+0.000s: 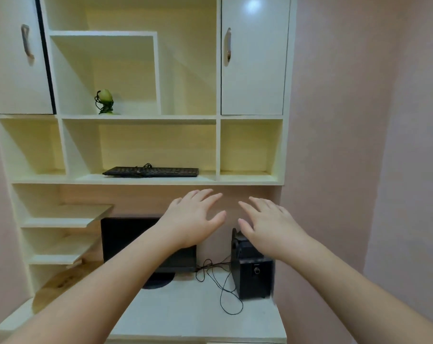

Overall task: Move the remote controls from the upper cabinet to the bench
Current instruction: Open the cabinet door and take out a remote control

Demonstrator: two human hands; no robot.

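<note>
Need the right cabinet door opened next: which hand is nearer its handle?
Right. The right hand is below the right door handle, slightly right; the left hand is farther left.

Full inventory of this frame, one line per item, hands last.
White cabinet doors with metal handles: 2, upper left and upper right, both shut.
Green rounded ornament wrapped in black wire: 1, upper open shelf.
Black flat keyboard: 1, middle shelf.
Black monitor: 1, on the white desk, partly behind the left arm.
Black box speaker: 1, desk, right side.
Thin black cable: 1, loose on the desk.
Remote controls: none visible.
Hands: left hand and right hand, open, empty, raised below the shelves.
</note>
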